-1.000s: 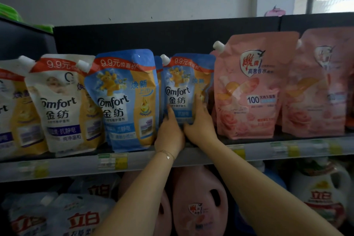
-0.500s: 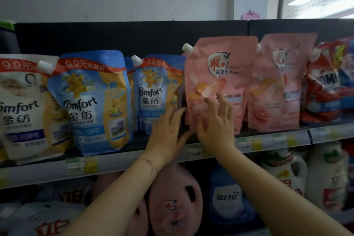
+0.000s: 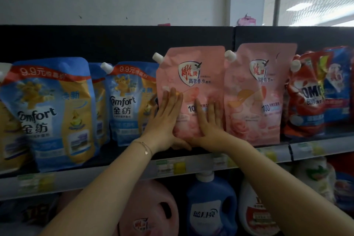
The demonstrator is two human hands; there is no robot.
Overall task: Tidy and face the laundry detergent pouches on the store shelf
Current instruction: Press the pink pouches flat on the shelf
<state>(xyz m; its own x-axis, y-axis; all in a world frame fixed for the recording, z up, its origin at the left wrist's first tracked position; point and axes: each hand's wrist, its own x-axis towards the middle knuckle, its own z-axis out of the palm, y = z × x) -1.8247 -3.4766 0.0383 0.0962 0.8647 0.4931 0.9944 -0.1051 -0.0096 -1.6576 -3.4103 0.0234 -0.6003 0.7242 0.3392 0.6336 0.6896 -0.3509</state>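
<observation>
I press my left hand [image 3: 166,118] and right hand [image 3: 208,122], fingers spread flat, against the glossy pink plastic spouted pouch [image 3: 191,74]; it stands upright near the grey metal shelf's [image 3: 122,175] front edge. A blue Comfort pouch [image 3: 126,101] sits just beside it.

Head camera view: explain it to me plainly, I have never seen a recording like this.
No machine here: a person wears a camera on the head, so you see their own arms reaching forward. The left hand and right hand lie flat, fingers straight, against the front of a pink pouch standing on the store shelf. They press rather than grip. Blue Comfort pouches stand to its left, another pink pouch and a red pouch to its right. Jugs sit below.
</observation>
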